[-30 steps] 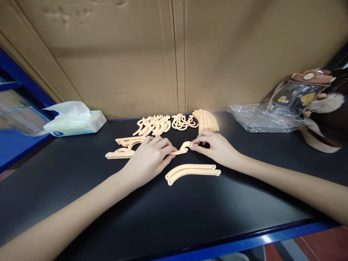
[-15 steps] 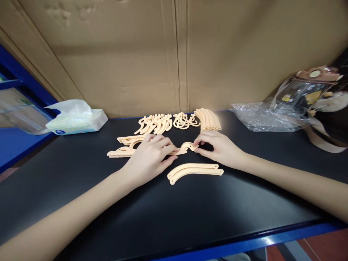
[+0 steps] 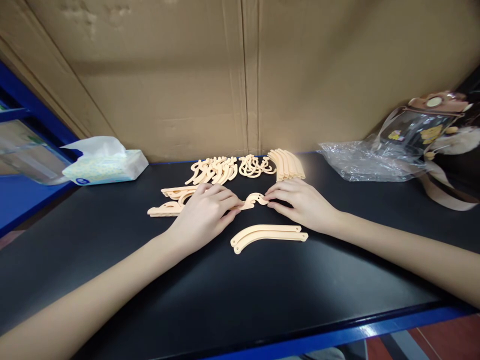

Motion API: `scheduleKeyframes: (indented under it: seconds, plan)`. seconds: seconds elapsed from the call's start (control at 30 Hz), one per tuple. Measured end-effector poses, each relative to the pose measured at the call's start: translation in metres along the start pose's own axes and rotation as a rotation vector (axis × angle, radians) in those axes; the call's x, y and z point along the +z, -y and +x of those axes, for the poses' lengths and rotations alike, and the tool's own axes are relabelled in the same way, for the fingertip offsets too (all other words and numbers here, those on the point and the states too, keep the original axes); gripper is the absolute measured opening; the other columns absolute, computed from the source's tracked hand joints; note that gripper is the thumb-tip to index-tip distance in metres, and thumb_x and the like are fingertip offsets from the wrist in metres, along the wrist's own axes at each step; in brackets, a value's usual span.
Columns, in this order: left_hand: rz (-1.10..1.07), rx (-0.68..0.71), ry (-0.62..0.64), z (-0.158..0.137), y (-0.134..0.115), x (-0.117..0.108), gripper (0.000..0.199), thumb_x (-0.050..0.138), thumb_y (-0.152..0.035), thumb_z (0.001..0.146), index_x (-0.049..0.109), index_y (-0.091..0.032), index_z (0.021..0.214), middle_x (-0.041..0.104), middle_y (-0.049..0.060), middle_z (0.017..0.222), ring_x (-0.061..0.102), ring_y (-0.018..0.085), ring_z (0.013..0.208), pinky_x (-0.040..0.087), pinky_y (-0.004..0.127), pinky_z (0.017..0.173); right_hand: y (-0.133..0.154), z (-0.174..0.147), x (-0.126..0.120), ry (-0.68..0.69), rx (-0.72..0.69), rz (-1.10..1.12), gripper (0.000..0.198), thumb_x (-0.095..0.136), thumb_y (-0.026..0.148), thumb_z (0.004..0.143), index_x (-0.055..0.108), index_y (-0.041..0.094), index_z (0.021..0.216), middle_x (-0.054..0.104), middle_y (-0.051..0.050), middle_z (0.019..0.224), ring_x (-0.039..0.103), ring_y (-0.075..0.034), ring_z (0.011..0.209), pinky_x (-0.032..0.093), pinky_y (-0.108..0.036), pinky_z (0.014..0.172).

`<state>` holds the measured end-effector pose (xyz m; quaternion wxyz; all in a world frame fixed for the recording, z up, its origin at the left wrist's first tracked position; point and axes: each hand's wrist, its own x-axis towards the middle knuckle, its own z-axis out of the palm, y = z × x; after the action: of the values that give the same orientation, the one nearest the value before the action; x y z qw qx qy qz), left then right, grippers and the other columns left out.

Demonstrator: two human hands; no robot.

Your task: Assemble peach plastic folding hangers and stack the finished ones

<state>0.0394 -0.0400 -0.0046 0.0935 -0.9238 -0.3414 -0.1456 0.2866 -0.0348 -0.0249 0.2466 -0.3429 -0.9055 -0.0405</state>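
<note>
Evidently both hands pin one hook piece (image 3: pixel 254 200) flat on the black surface (image 3: pixel 262 290) mid-scene: left hand (image 3: pixel 204 215) and right hand (image 3: pixel 300 202) pinch its ends with curled fingers, steadying it; curved arms (image 3: pixel 268 234) lie just nearer.

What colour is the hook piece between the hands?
Pale peach hook piece, seen in the head view.

A small assembly workstation: a black desk (image 3: pixel 262 290) with blue metal edging, walled by cardboard sheets (image 3: pixel 240 75), with sorted rows of identical beige plastic parts (image 3: pixel 247 167) laid out.
</note>
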Motion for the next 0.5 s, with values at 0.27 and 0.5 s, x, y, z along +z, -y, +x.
scheduleKeyframes:
  seconds: [0.27, 0.5]
  plan:
    - [-0.037, -0.067, 0.0, -0.0006, 0.0027, 0.0019, 0.015, 0.051, -0.022, 0.091, 0.065, -0.021, 0.097, 0.07, 0.0, 0.094, 0.058, 0.02, 0.092, 0.036, 0.035, 0.081, 0.0025, 0.001, 0.0, 0.003, 0.001, 0.027, 0.02, 0.05, 0.023, 0.093, 0.064, 0.015, 0.106, 0.068, -0.006, 0.102, 0.06, -0.019, 0.096, 0.044, -0.037, 0.088]
    - [-0.042, -0.068, -0.025, -0.0013, 0.0027, 0.0029, 0.014, 0.052, -0.023, 0.09, 0.064, -0.02, 0.096, 0.07, 0.0, 0.094, 0.058, 0.02, 0.091, 0.036, 0.035, 0.08, -0.0012, -0.0008, 0.0009, 0.016, 0.004, 0.029, 0.018, 0.051, 0.023, 0.093, 0.063, 0.018, 0.104, 0.066, -0.005, 0.103, 0.058, -0.02, 0.096, 0.044, -0.037, 0.087]
